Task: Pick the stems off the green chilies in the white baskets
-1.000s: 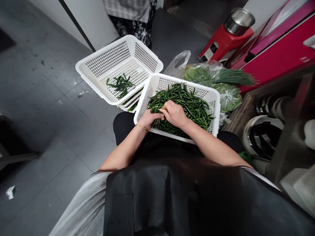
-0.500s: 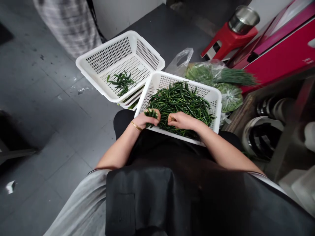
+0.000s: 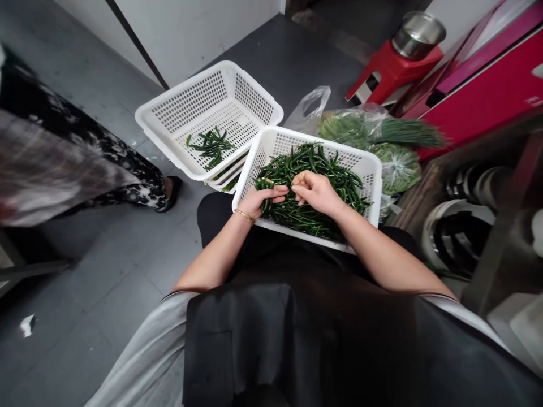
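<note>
Two bare hands meet over a white slotted basket (image 3: 370, 169) that rests on the person's lap, heaped with long green chillies (image 3: 316, 164) under and beyond the fingers. The left hand (image 3: 257, 200), a gold bangle (image 3: 245, 215) at its wrist, is closed around a small bunch of chillies (image 3: 263, 184) whose ends stick out past the knuckles. The right hand (image 3: 318, 192) sits just beside it, thumb and forefinger pinched together and almost touching the left fingertips; what they pinch is too small to tell. Beyond the left hand a second white basket (image 3: 190, 102) holds a few loose chillies (image 3: 211, 146). Past the right hand lie bagged greens (image 3: 394, 167), and farther off a red stool (image 3: 382, 70) bears a steel pot (image 3: 418, 35). Well out to the left stands another person's patterned trouser leg (image 3: 106, 152).
</note>
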Available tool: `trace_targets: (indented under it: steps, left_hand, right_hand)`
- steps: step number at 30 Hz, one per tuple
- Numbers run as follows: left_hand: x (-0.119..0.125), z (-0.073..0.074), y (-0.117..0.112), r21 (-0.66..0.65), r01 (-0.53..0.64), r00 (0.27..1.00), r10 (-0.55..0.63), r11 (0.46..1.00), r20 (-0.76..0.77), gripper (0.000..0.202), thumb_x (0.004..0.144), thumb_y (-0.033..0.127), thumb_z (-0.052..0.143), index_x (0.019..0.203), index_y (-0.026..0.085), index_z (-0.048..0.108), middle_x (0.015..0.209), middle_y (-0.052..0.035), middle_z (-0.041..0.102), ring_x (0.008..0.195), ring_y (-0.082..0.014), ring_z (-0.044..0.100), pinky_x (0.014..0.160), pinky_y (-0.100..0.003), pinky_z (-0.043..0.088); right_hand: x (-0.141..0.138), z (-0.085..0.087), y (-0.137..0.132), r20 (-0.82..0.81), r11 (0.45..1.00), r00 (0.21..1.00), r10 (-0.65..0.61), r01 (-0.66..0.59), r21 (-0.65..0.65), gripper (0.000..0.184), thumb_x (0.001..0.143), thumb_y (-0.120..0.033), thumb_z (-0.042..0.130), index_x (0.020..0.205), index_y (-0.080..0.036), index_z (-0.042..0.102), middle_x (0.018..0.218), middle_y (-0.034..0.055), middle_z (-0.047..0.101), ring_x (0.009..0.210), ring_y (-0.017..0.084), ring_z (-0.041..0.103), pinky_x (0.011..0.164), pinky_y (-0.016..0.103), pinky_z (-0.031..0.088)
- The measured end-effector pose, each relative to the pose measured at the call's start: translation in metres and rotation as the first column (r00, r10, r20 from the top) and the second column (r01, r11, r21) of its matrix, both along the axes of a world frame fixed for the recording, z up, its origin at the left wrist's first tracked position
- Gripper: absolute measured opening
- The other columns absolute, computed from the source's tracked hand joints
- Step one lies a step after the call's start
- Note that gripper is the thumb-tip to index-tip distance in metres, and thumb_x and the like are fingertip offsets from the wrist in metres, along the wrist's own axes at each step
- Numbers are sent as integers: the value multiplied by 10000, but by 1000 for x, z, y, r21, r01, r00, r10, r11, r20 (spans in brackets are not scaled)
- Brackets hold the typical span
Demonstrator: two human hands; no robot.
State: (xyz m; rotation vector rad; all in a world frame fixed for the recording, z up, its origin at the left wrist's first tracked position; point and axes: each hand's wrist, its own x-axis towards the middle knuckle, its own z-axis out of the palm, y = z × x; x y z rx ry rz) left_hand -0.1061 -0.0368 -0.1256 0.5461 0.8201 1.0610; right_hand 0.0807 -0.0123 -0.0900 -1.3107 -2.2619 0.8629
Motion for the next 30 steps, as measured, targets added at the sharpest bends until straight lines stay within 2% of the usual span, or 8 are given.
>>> trace_targets:
  steps: [2, 6, 11, 15, 19, 22, 26, 30]
  left_hand:
    - [13, 3, 1, 51, 48, 999, -49, 998, 6, 242, 546, 127, 773, 733, 102, 622, 730, -60, 706, 684, -184, 691, 654, -278, 558]
    - [24, 2, -3, 36, 159, 987, -158, 987, -28, 184, 567, 175, 741, 661, 94, 605, 558, -33, 628, 453, -117, 572, 441, -219, 453]
    - [1, -3, -4, -106, 74, 997, -74, 992, 11, 119, 535, 149, 655, 619, 107, 581, 572, -45, 638, 410, -77, 494, 384, -195, 379]
    - [-19, -1, 0, -126, 12, 994, 1, 992, 105, 246, 542, 151, 648, 784, 134, 610, 616, -27, 645, 510, -120, 577, 389, -180, 344]
    - [-23, 0, 0, -118, 20, 997, -11, 993, 79, 367, 585, 185, 722, 931, 146, 607, 682, -20, 654, 609, -147, 630, 426, -186, 373]
    - [-20, -1, 1, -91, 55, 998, -51, 994, 47, 389, 541, 159, 769, 885, 139, 590, 612, 0, 612, 505, -100, 549, 395, -164, 311]
    - [-16, -2, 7, -60, 82, 997, -82, 995, -3, 396, 515, 170, 799, 848, 120, 592, 543, 24, 549, 431, -61, 461, 363, -154, 237]
    - [-12, -3, 9, -16, 92, 987, -93, 996, -128, 380, 520, 206, 814, 826, 96, 616, 508, 26, 527, 419, -73, 463, 370, -183, 275]
  right_hand:
    - [-3, 0, -3, -19, 998, 999, -40, 41, 39, 163, 937, -270, 417, 972, -158, 531, 796, 37, 587, 638, 144, 563, 610, 280, 459]
    - [-9, -4, -9, 294, 965, 955, -43, -36, 259, 256, 961, -254, 350, 1042, -136, 561, 1030, 135, 571, 847, 206, 583, 703, 307, 449]
    - [-14, -9, -10, 672, 980, 738, 66, -174, 95, 387, 997, -355, 292, 1186, -179, 582, 1123, 141, 568, 877, 215, 620, 669, 288, 433]
    - [-26, -23, -10, 773, 948, 592, 228, -317, -37, 364, 974, -303, 350, 1190, -156, 603, 1130, 175, 568, 883, 235, 646, 665, 291, 433]
    - [-23, -27, -1, 764, 943, 605, 223, -334, -10, 352, 947, -178, 333, 1081, -126, 653, 1089, 172, 572, 869, 244, 652, 644, 296, 430]
    - [-6, -17, 9, 722, 959, 653, 228, -279, -50, 326, 957, -261, 373, 1042, -179, 677, 1087, 131, 576, 862, 224, 643, 655, 291, 435]
    - [5, -9, 7, 682, 971, 704, 197, -236, -36, 334, 960, -387, 417, 1201, -280, 622, 1114, 88, 582, 917, 205, 628, 719, 280, 448]
    - [-18, -24, -6, 748, 967, 632, 201, -251, -48, 367, 960, -367, 413, 1211, -195, 618, 1129, 151, 592, 907, 240, 651, 715, 303, 467]
